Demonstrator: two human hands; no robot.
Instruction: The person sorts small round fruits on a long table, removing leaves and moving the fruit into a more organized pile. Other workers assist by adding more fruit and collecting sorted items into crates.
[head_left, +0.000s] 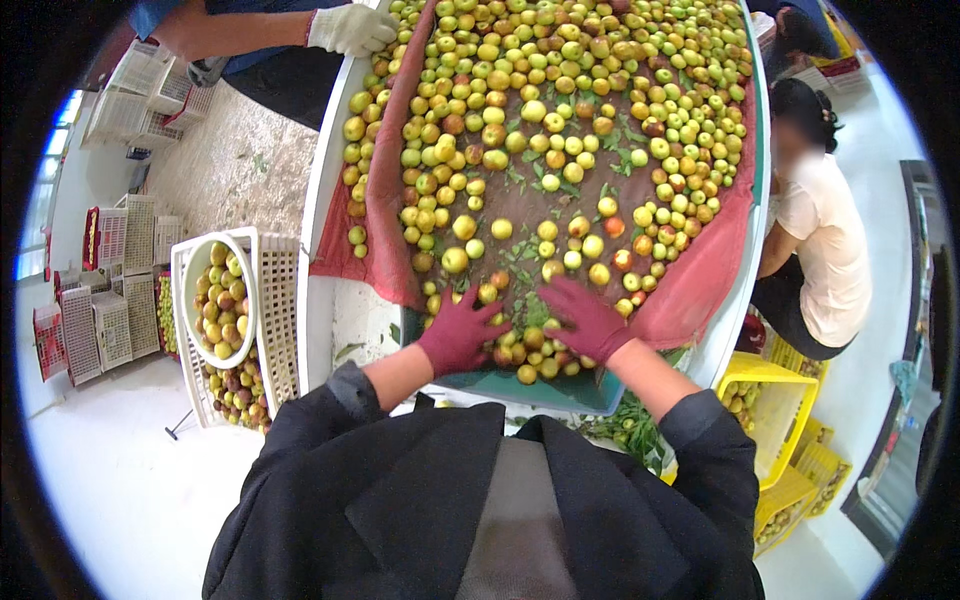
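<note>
Small green, yellow and reddish fruits (555, 120), which look like jujubes, are spread over a sorting table lined with red mesh cloth (675, 300). My left hand (461, 334), in a maroon glove, lies with fingers spread at the near edge of the fruit. Opposite it, my right hand (589, 319) in a matching glove also has its fingers apart. Between my palms, a cluster of fruits (536, 349) sits over a green plastic crate (555, 394) at the table's near end. Neither hand grips a fruit, though whether the fingertips touch some cannot be told. Loose leaves (525, 259) lie among the fruits.
At left, a white bucket of fruit (191, 300) rests on a white crate (277, 315). Another person's white-gloved hand (352, 30) reaches the table's far left. A person in a pale shirt (832, 247) crouches at right, near yellow crates (780, 442). White crates (105, 322) are stacked further left.
</note>
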